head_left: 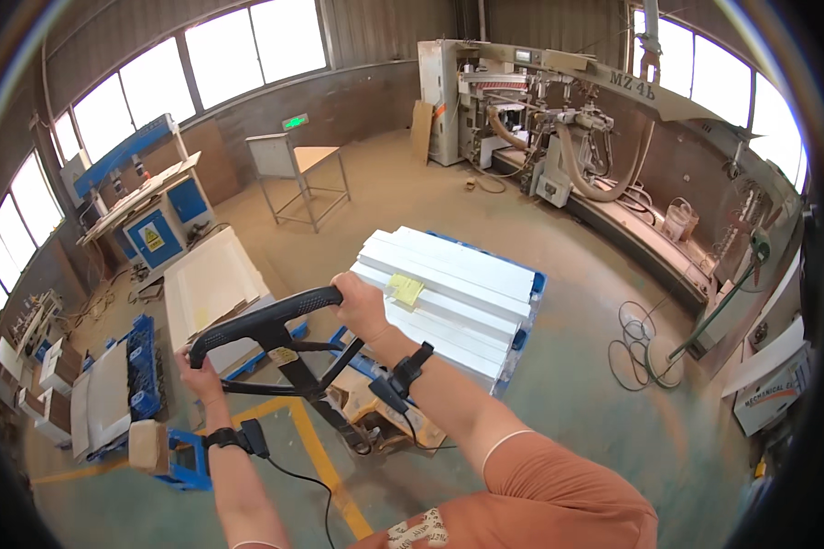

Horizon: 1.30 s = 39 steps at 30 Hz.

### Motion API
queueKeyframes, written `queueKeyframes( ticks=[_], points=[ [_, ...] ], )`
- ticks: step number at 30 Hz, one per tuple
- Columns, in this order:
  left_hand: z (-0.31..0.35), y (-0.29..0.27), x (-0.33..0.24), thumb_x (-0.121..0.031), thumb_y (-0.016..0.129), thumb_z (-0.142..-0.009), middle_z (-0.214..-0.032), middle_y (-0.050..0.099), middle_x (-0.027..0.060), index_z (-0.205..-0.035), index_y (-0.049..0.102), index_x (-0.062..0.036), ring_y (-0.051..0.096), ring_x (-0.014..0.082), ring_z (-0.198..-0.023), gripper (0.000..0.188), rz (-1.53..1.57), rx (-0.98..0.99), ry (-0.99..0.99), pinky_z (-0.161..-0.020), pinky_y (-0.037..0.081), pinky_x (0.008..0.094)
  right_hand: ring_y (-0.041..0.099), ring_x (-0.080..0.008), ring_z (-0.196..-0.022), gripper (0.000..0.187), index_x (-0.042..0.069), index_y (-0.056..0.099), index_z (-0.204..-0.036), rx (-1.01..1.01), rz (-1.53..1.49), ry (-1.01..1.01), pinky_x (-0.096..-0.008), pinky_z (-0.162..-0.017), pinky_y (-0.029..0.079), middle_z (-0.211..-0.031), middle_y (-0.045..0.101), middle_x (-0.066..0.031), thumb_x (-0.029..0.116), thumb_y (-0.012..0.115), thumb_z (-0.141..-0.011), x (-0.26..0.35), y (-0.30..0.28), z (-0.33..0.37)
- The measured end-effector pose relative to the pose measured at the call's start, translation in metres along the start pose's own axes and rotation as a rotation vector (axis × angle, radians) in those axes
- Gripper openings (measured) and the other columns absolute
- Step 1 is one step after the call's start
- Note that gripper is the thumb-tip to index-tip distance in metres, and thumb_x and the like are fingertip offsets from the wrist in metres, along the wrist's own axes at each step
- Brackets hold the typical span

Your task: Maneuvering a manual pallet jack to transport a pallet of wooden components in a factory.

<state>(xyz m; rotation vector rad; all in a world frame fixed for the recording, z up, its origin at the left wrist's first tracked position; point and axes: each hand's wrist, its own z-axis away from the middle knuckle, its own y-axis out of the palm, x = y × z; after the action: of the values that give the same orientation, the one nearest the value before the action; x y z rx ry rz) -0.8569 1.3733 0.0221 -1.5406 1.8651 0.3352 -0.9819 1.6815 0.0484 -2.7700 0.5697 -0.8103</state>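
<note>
Both my hands are on the black looped handle (270,316) of what looks like a pallet jack. My left hand (201,377) is closed round its left end, and my right hand (361,306) grips the right end. The handle's shaft (334,416) runs down toward the floor. Just past my right hand lies a stack of long white panels (458,274) on a blue pallet (536,297). A yellow paper slip (406,290) rests on the panels. Black bands with small devices and cables circle both my wrists.
At left stands a pallet of pale boards (212,279), with more boards (101,398) and a blue stool-like frame (188,460) nearer. A metal-legged table (316,165) is behind. A large machine (558,137) lines the right wall; a coiled hose (641,352) lies on the floor.
</note>
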Motion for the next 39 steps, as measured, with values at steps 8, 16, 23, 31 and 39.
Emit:
queueKeyframes(
  ticks=[8, 16, 23, 31, 39],
  points=[
    [-0.078, 0.112, 0.057, -0.002, 0.062, -0.078, -0.074, 0.059, 0.0114, -0.099, 0.05, -0.006, 0.06, 0.0208, -0.068, 0.024, 0.094, 0.059, -0.056, -0.063, 0.046, 0.0302, 0.057, -0.0294, -0.067, 0.029, 0.011, 0.049, -0.083, -0.081, 0.142, 0.028, -0.0388, -0.055, 0.046, -0.074, 0.053, -0.0077, 0.009, 0.068, -0.06, -0.046, 0.061, -0.049],
    [-0.131, 0.227, 0.1, -0.003, 0.062, -0.078, -0.07, 0.058, 0.0094, -0.097, 0.05, -0.0068, 0.059, 0.0166, -0.065, 0.023, 0.202, 0.194, -0.077, -0.06, 0.046, 0.0286, 0.057, -0.0303, -0.065, 0.027, 0.009, 0.051, -0.082, -0.114, 0.229, 0.063, -0.0364, -0.054, 0.046, -0.072, 0.054, -0.0098, 0.007, 0.069, -0.062, -0.096, 0.1, -0.095],
    [-0.173, 0.313, 0.103, -0.003, 0.061, -0.078, -0.071, 0.058, 0.0098, -0.096, 0.05, -0.0064, 0.059, 0.0166, -0.066, 0.022, 0.278, 0.331, -0.073, -0.061, 0.046, 0.0282, 0.057, -0.0285, -0.068, 0.028, 0.011, 0.049, -0.082, -0.146, 0.331, 0.089, -0.0374, -0.056, 0.046, -0.073, 0.053, -0.0071, 0.007, 0.068, -0.061, -0.145, 0.129, -0.134],
    [-0.217, 0.409, 0.12, 0.0, 0.06, -0.075, -0.076, 0.057, 0.0087, -0.097, 0.051, -0.0046, 0.057, 0.0175, -0.073, 0.024, 0.317, 0.314, 0.096, -0.07, 0.046, 0.0283, 0.057, -0.0283, -0.066, 0.026, 0.011, 0.05, -0.082, -0.213, 0.389, 0.088, -0.037, -0.054, 0.046, -0.073, 0.053, -0.0068, 0.009, 0.068, -0.063, -0.207, 0.167, -0.178],
    [-0.248, 0.493, 0.116, 0.002, 0.055, -0.079, -0.074, 0.052, 0.0049, -0.094, 0.05, -0.0024, 0.052, 0.0153, -0.067, 0.017, 0.37, 0.371, 0.275, -0.064, 0.045, 0.026, 0.057, -0.0282, -0.066, 0.033, 0.011, 0.047, -0.083, -0.191, 0.384, 0.106, -0.0382, -0.053, 0.045, -0.071, 0.051, -0.007, 0.009, 0.07, -0.059, -0.28, 0.191, -0.222]
  ],
)
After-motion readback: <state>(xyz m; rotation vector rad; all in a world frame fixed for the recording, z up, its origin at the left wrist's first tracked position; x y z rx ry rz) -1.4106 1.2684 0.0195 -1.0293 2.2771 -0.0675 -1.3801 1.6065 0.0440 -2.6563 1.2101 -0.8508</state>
